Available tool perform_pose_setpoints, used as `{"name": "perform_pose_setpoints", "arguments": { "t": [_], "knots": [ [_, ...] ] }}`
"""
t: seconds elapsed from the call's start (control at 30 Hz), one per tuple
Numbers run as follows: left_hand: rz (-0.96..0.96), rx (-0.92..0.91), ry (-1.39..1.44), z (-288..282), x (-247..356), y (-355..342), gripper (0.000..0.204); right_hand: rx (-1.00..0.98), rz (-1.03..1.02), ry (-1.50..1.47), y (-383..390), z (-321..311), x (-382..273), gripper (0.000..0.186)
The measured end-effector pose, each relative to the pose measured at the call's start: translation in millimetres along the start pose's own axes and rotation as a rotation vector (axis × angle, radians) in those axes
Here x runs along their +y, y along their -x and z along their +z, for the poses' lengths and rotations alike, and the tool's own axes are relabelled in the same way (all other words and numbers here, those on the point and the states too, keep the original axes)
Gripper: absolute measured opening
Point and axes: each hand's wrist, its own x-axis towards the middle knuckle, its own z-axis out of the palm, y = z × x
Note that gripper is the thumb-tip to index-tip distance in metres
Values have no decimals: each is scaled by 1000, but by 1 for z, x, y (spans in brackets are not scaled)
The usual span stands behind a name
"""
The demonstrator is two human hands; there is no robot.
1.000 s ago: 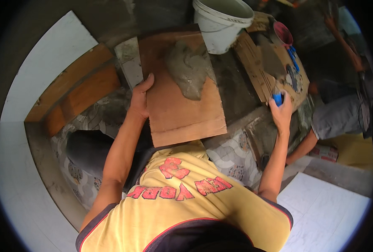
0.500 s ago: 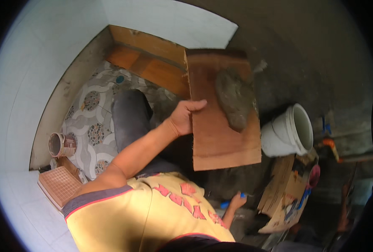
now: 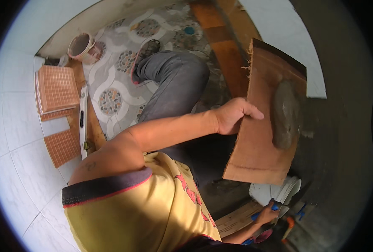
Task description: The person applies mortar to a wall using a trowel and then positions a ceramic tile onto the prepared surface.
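My left hand [image 3: 236,116] grips the left edge of a flat brown wooden board [image 3: 256,155], thumb on top and fingers hidden beneath. On the board lies a smooth lump of wet grey mortar [image 3: 285,115]. Lower right, my right hand [image 3: 267,215] is closed round a blue-handled tool [image 3: 275,207], perhaps a trowel; a thin dark part of it sticks out beyond the fingers. That hand is beside a white bucket [image 3: 267,192], which the board partly covers.
Left of me are stacked brown gridded tiles [image 3: 58,89], a spirit level [image 3: 83,122] and an open tub [image 3: 80,46]. A dark grey wall [image 3: 342,105] rises on the right. Flattened cardboard [image 3: 237,218], a pink container [image 3: 262,236] and an orange-handled tool [image 3: 288,227] lie lower right.
The view has swung, so the floor and tiles show more fully. The board with mortar now sits farther right and tilted. My right hand has come up beside the bucket.
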Motion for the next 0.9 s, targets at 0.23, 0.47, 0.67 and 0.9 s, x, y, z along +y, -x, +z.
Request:
{"name": "perform_pose_setpoints", "arguments": {
  "t": [0.23, 0.47, 0.67, 0.9],
  "knots": [
    [158, 219, 19, -70, 40, 10, 53, -197, -342, -78, -180, 77, -169, 28],
    [183, 281, 77, -68, 140, 12, 48, -391, -227, -244, -200, 99, -362, 35],
    [163, 269, -144, -98, 267, 11, 42, -394, -140, -405, -159, 116, -422, 32],
    [-17, 208, -242, -88, 384, -28, 45, -59, -371, -124, -97, 119, -476, 34]
  ]
}}
